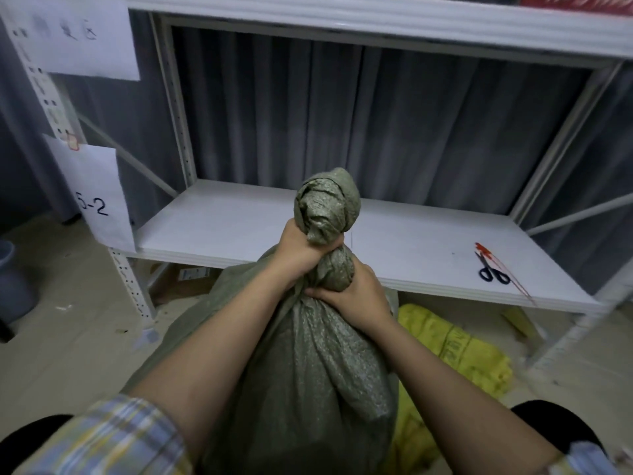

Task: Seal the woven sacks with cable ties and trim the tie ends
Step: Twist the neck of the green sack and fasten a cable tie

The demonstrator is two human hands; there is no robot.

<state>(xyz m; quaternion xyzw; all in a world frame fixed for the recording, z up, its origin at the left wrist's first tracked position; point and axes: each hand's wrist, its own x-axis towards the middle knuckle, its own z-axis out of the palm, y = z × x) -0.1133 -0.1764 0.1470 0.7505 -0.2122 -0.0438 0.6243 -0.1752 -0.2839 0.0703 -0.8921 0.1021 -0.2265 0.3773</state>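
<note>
Both hands clench the gathered neck of the green sack: left hand above, right hand just below it, the bunched top rising past them. Beyond lies a white shelf, with scissors and red ties well right. A yellow sack lies on the floor, lower right.

Storage corner, dimly lit.
White metal shelving rack at twelve o'clock, grey curtain behind; paper labels at ten; blue bucket at nine; beige floor.
</note>
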